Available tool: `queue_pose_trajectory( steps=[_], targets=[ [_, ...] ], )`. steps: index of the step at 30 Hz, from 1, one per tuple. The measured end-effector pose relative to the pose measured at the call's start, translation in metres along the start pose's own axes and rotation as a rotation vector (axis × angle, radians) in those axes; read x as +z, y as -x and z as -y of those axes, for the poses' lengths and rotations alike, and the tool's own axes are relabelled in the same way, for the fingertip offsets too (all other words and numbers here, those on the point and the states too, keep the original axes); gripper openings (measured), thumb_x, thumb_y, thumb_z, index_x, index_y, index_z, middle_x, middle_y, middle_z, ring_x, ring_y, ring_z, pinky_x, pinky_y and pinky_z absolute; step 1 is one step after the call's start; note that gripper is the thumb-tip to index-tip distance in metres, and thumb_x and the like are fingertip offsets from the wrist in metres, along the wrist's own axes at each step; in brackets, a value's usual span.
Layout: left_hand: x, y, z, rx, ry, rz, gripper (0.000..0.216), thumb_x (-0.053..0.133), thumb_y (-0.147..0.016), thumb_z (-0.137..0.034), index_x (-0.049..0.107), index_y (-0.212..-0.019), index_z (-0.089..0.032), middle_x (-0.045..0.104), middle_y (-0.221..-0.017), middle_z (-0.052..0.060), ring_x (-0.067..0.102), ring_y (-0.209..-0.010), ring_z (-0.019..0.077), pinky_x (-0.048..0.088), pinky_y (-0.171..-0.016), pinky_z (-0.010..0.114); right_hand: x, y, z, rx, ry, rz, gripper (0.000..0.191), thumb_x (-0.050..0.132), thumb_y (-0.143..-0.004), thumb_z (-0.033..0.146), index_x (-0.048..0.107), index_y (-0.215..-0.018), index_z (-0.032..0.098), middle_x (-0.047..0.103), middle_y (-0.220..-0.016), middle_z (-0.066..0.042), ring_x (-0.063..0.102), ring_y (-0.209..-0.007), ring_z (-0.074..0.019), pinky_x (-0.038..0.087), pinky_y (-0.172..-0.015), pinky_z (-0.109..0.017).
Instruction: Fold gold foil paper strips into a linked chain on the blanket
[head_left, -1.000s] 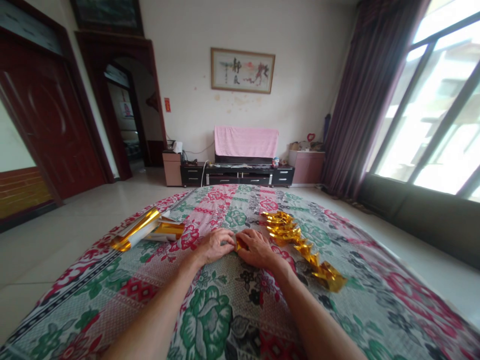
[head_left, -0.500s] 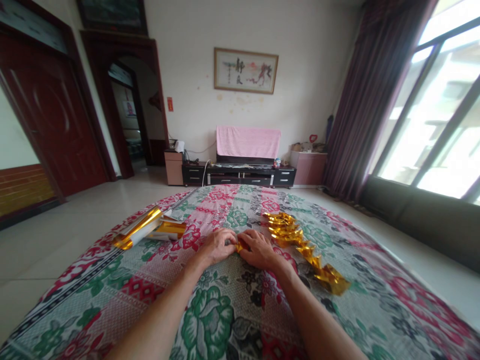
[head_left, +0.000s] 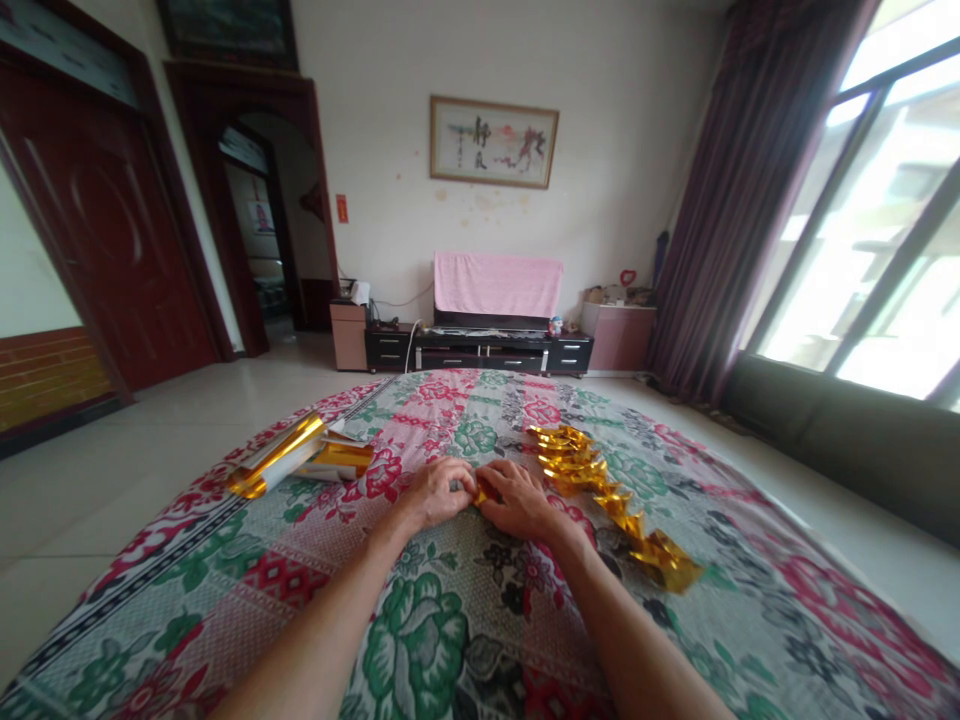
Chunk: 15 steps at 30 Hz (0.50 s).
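Close together over the middle of the flowered cloth (head_left: 420, 640), my two hands work on a small piece of gold foil paper (head_left: 482, 496). My left hand (head_left: 441, 494) pinches its left side with curled fingers. My right hand (head_left: 516, 497) has its fingers bent down over the right side, hiding most of the piece. Right of my hands lies a line of folded gold foil pieces (head_left: 616, 505), overlapping one another. On the left are loosely rolled sheets of gold foil paper with white backs (head_left: 289, 462).
The cloth covers a broad round-edged surface. Beyond it stands a low black TV cabinet (head_left: 480, 352), with a pink towel (head_left: 498, 284) draped over the screen. A purple curtain (head_left: 712, 200) and window are at right, a dark red door (head_left: 105, 220) at left.
Almost nothing differs. My hands stay pinched on the small gold foil piece, and the view has shifted very slightly.
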<state>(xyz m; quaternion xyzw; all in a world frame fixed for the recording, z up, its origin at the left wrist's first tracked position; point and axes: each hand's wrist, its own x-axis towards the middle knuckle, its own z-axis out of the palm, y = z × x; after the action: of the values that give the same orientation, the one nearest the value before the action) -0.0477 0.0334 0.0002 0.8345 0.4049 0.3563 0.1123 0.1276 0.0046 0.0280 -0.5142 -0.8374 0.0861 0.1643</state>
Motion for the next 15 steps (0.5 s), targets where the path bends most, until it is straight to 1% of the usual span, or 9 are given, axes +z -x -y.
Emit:
queue_pose_trajectory(
  steps=[10,15],
  targets=[
    [-0.003,0.000,-0.011,-0.041,-0.066,0.007,0.008,0.060,-0.067,-0.016,0.068,-0.066,-0.019,0.065,-0.098,0.006,0.059,-0.094,0.0177,0.044,-0.088,0.029,0.006,-0.004,-0.009,-0.022,-0.010,0.006,0.036,0.046,-0.077,0.033,0.052,-0.113,0.032,0.047,-0.120,-0.002,0.039,-0.113,-0.0226,0.028,-0.095,-0.038],
    [-0.002,0.000,-0.011,-0.032,-0.074,-0.001,0.008,0.060,-0.067,-0.017,0.068,-0.065,-0.019,0.066,-0.096,0.005,0.059,-0.093,0.0174,0.044,-0.086,0.029,0.004,-0.004,-0.008,-0.036,-0.009,0.012,0.037,0.047,-0.076,0.032,0.052,-0.113,0.031,0.047,-0.119,-0.002,0.040,-0.112,-0.0226,0.029,-0.094,-0.038]
  ],
)
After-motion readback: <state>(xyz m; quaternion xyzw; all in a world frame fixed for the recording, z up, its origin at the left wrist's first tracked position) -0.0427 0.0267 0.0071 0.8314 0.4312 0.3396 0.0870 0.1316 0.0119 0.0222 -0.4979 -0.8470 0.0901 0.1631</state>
